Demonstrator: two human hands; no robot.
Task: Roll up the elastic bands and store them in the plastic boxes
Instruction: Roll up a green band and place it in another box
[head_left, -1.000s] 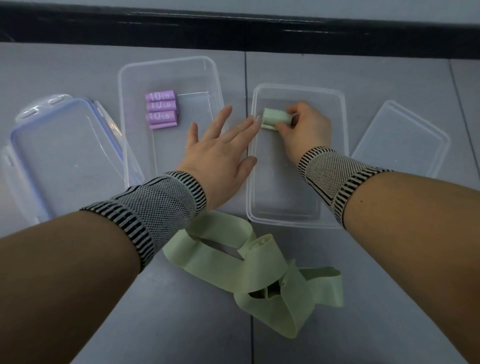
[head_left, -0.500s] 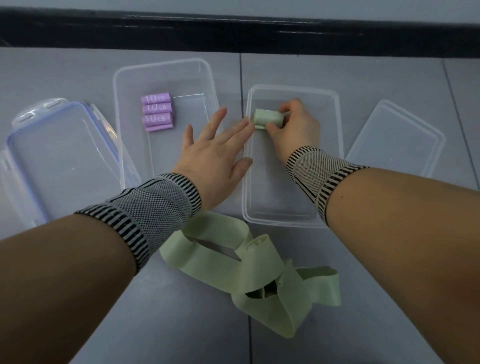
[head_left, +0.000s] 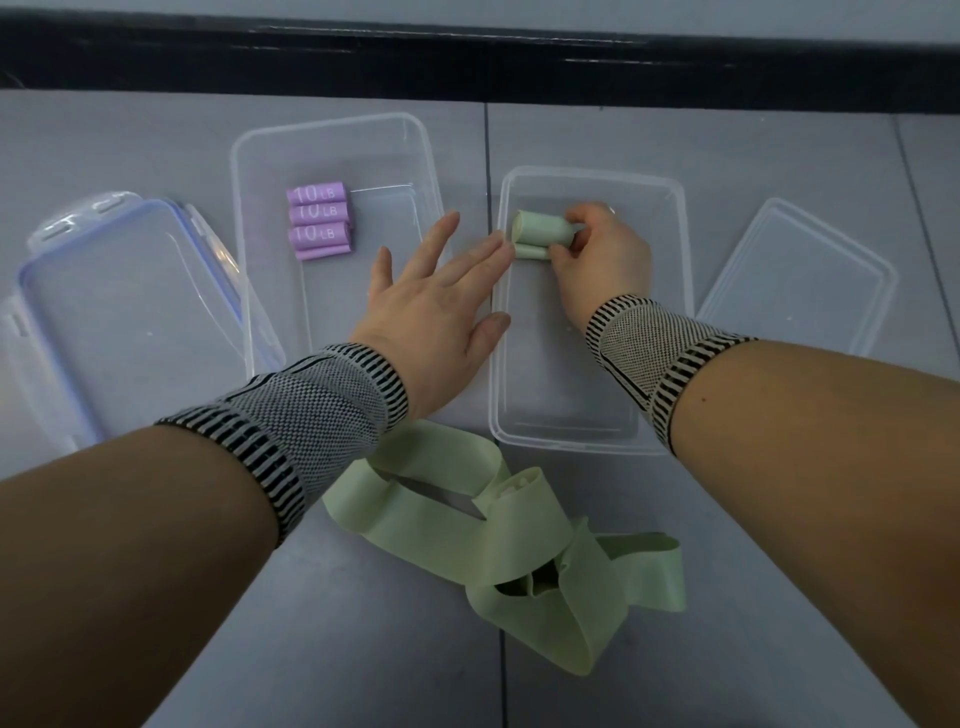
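My right hand grips a rolled pale green band inside the right clear plastic box, near its far left corner. A second green roll lies just under it. My left hand lies flat with straight fingers between the two boxes, fingertips touching the right box's left wall. The left clear box holds several purple rolled bands marked 10 LB. Loose green bands lie tangled on the table in front of the boxes.
A blue-rimmed lid lies at the far left, leaning against the left box. A clear lid lies right of the right box. The grey table ends at a black strip at the back.
My right hand has lowered the green roll further into the right box, onto a second green roll. My left hand has stayed flat beside the box.
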